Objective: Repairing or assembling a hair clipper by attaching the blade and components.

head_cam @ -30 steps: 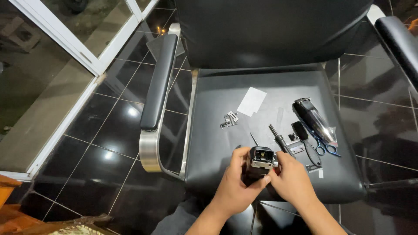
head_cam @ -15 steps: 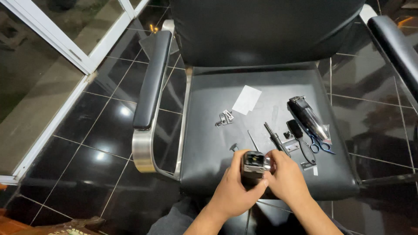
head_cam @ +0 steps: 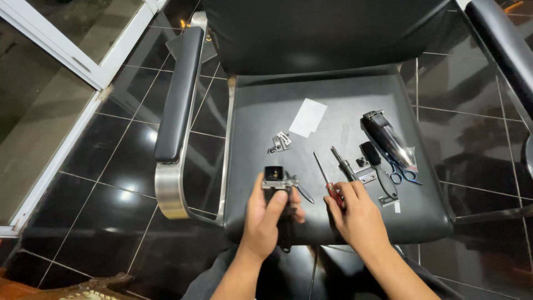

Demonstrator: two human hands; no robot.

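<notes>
Left hand (head_cam: 266, 214): closed round the clipper body (head_cam: 276, 189), thumb across its front; the body is held upright over the seat's front edge, metal head up
Right hand (head_cam: 358, 214): fingers curled loosely on the red-handled screwdriver (head_cam: 327, 180) lying on the seat; whether it is gripped or only touched I cannot tell
Clipper body: looks stiff, hard-shelled and fairly dense for its bulk; likely smooth, so best held round the middle as now, clear of the exposed metal top
Screwdriver: thin, rigid, light; take it by the red handle
Seat (head_cam: 261, 128): black padded leather, slightly soft and glossy; small parts could roll or sink into it
On the seat: white card (head_cam: 308, 117); small metal bracket (head_cam: 279, 142); dark cover (head_cam: 387, 138); brush (head_cam: 377, 166); blue scissors (head_cam: 402, 172)
Room: glossy black floor tiles (head_cam: 111, 161); white door frame (head_cam: 61, 139) at left; armrest (head_cam: 179, 94) beside it
</notes>
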